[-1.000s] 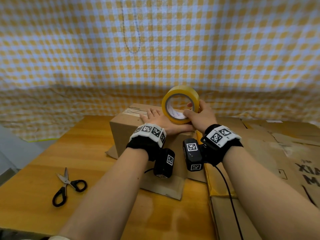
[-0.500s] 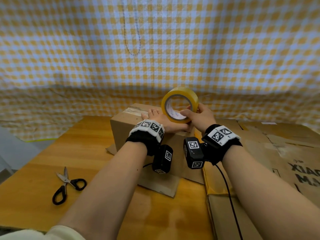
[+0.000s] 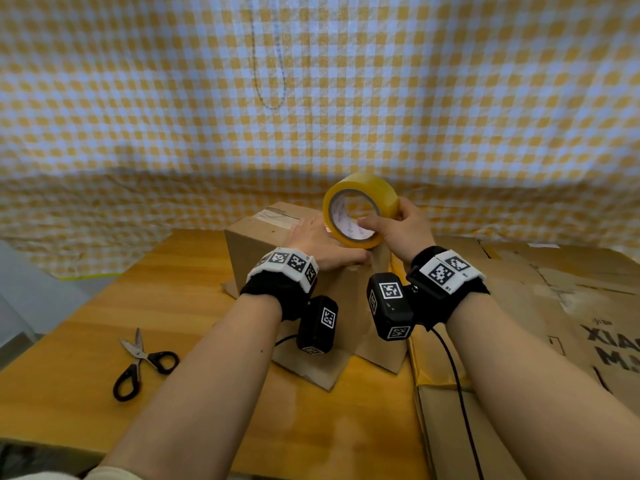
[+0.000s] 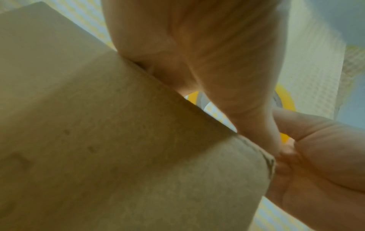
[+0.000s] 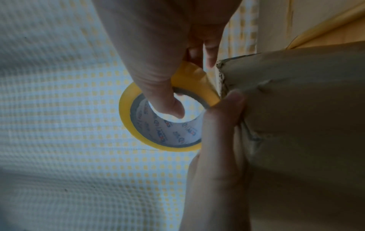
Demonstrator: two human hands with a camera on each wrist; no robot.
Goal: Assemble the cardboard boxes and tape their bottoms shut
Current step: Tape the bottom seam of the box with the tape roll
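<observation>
With my right hand [image 3: 403, 230] clamped on the tape roll [image 3: 360, 209], thumb hooked through the core and fingers wrapped over the yellow outer rim, the roll stands on edge at the near right corner of the cardboard box [image 3: 263, 244]. Right wrist view confirms it: thumb inside the printed core of the roll [image 5: 138, 125], fingers over the top. A short strip of tape runs from the bottom of the roll down over the box corner.

Left hand [image 3: 320, 242] lies flat on top of the box, fingers straight, holding nothing, pressing down right beside the roll. Its thumb side reaches the near corner where the tape comes down, and there it touches my right hand. In the left wrist view the palm [image 4: 197, 46] sits on the box's top edge [image 4: 118, 125] and the right hand shows just beyond it; whether the thumb is actually on the tape end, I cannot tell.

The box stands upright directly under both hands, its lower flaps splayed out on the wooden table [image 3: 104, 327]. Right of my right wrist: a stack of flattened cardboard sheets [image 3: 554, 306], touching the box's base. Left of my left forearm, well apart from the box: black-handled scissors [image 3: 142, 362] on the table. Beyond the roll: yellow-and-white checked cloth [image 3: 311, 98] as backdrop.
</observation>
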